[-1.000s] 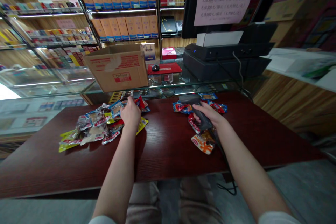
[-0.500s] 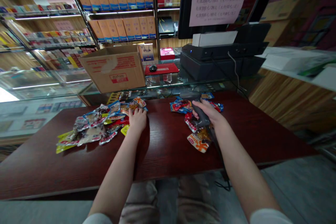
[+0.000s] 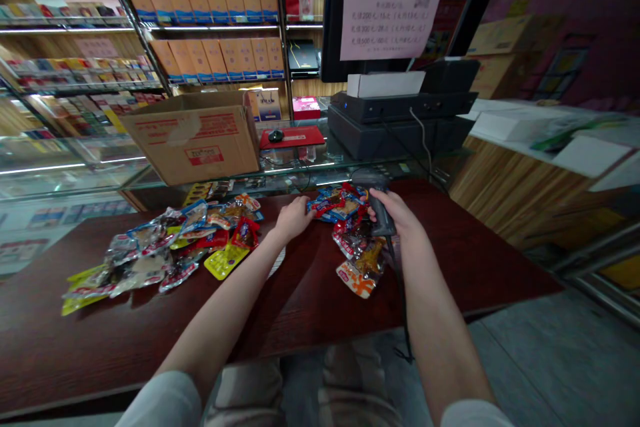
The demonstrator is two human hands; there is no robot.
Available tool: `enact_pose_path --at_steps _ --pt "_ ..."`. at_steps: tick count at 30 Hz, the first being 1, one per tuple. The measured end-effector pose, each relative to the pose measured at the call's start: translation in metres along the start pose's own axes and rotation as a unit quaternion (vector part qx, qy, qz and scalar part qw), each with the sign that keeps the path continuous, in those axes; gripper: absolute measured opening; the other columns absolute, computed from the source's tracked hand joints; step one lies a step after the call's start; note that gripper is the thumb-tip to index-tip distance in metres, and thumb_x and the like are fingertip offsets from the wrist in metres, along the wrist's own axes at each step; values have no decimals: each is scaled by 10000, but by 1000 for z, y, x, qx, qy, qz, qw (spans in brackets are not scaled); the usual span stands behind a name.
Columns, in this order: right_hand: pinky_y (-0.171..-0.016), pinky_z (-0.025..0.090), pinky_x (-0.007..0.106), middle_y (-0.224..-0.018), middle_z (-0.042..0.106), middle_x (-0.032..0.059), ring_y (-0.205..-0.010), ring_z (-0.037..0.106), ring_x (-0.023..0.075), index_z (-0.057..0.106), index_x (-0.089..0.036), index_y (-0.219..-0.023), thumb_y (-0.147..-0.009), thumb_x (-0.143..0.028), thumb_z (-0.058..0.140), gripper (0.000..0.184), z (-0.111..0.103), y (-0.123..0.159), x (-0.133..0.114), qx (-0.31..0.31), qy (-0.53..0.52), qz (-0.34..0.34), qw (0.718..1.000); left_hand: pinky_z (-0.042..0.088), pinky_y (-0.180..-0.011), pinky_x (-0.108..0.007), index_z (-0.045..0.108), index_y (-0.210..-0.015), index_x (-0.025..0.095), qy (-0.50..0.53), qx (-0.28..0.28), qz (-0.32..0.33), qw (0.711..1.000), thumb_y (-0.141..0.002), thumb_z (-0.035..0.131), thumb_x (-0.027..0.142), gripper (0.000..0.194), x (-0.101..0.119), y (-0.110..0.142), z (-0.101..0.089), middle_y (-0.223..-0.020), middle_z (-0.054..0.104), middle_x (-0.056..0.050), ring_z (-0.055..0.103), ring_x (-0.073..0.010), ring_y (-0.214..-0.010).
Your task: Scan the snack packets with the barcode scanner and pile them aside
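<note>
My right hand (image 3: pixel 397 213) is wrapped around the handle of a dark barcode scanner (image 3: pixel 383 215), whose blurred head points away from me over the right-hand pile. My left hand (image 3: pixel 294 219) is at the left edge of that pile, its fingers closed at a blue snack packet (image 3: pixel 325 205). Nearer me in the same pile lie a red-and-clear packet (image 3: pixel 347 235) and an orange-and-white packet (image 3: pixel 357 279). Left of my left forearm spreads a larger heap of snack packets (image 3: pixel 145 267), with a red packet (image 3: pixel 245 233) and a yellow packet (image 3: pixel 225 260) at its right side.
A dark red wooden table (image 3: pixel 300 307) bears both piles. Behind it, an open cardboard box (image 3: pixel 200 147) and a mouse (image 3: pixel 275 136) on a red mat stand on a glass counter. A monitor with a paper notice (image 3: pixel 390 7) rises at the back right. The scanner's cable (image 3: pixel 403 307) hangs down.
My left hand has let go of a red packet at the left heap and crossed right to the other pile. My right hand still holds the scanner. The view has swung right.
</note>
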State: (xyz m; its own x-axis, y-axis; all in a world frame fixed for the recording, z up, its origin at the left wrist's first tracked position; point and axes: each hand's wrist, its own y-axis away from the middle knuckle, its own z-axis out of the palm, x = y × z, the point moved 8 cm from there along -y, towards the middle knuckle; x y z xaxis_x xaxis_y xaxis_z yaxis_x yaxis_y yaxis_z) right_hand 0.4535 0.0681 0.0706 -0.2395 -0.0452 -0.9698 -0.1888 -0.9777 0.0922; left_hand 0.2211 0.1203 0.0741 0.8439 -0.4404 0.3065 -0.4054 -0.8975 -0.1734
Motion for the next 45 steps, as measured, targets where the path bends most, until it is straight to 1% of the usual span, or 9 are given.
enact_pose_path --at_steps 4,8,15,19,23,27,31,36,45 --pt "-357 418 212 -507 577 -4 -395 482 105 592 -173 -895 -811 -368 717 246 -4 -1 2 -8 15 16 1000 459 -988 -422 546 -1321 153 44 -21 2 999 -906 589 376 473 13 -33 26 -1326 618 -175 602 -307 -1202" --pt "-358 428 212 -524 586 -8 -391 492 107 580 -179 -917 -823 -349 712 235 1 2 2 -14 28 29 999 474 -941 -378 644 -1160 174 89 -12 1 996 -880 620 364 339 8 -42 38 -1192 667 -138 633 -273 -1107" --pt "-368 425 202 -513 582 -7 -386 493 98 578 -171 -857 -827 -372 701 238 18 3 8 -52 38 38 997 501 -881 -363 557 -962 170 224 99 -76 967 -724 701 173 279 -32 -18 12 -1011 659 -79 641 -223 -960" --pt "-373 403 200 -475 556 -17 -388 491 104 581 -170 -870 -809 -446 705 309 38 9 10 -109 29 32 993 531 -838 -365 508 -1010 174 438 83 -150 882 -717 676 140 339 -63 17 1 -893 669 -25 672 -184 -833" --pt "-376 377 204 -468 543 -29 -381 467 100 566 -177 -860 -776 -477 722 348 72 25 14 -184 11 28 983 530 -899 -353 529 -1164 199 620 24 -104 777 -680 779 230 547 -67 54 -10 -1109 696 -55 691 -166 -894" --pt "-374 347 195 -459 517 -49 -368 443 92 564 -173 -899 -765 -539 710 416 98 40 23 -240 36 48 969 518 -923 -335 590 -1098 187 683 7 -82 726 -689 812 456 538 -74 71 -14 -1135 696 -85 680 -178 -953" --pt "-379 341 196 -452 495 -60 -369 428 92 568 -166 -941 -783 -564 674 441 109 45 29 -274 54 52 959 512 -933 -345 541 -995 212 680 28 -51 731 -678 815 484 500 -80 68 -16 -1068 705 -45 675 -189 -998" --pt "-389 359 208 -471 496 -58 -384 428 100 561 -174 -967 -822 -543 645 405 109 48 27 -278 63 43 958 500 -949 -356 496 -940 198 638 26 -36 768 -678 816 423 471 -81 63 -9 -1045 695 -40 670 -184 -992" --pt "-398 355 210 -471 496 -45 -392 416 95 592 -173 -955 -853 -527 632 370 115 54 24 -296 92 7 951 523 -985 -390 474 -1228 196 562 53 0 825 -781 711 344 527 -70 64 -6 -1199 661 -89 662 -219 -1078"
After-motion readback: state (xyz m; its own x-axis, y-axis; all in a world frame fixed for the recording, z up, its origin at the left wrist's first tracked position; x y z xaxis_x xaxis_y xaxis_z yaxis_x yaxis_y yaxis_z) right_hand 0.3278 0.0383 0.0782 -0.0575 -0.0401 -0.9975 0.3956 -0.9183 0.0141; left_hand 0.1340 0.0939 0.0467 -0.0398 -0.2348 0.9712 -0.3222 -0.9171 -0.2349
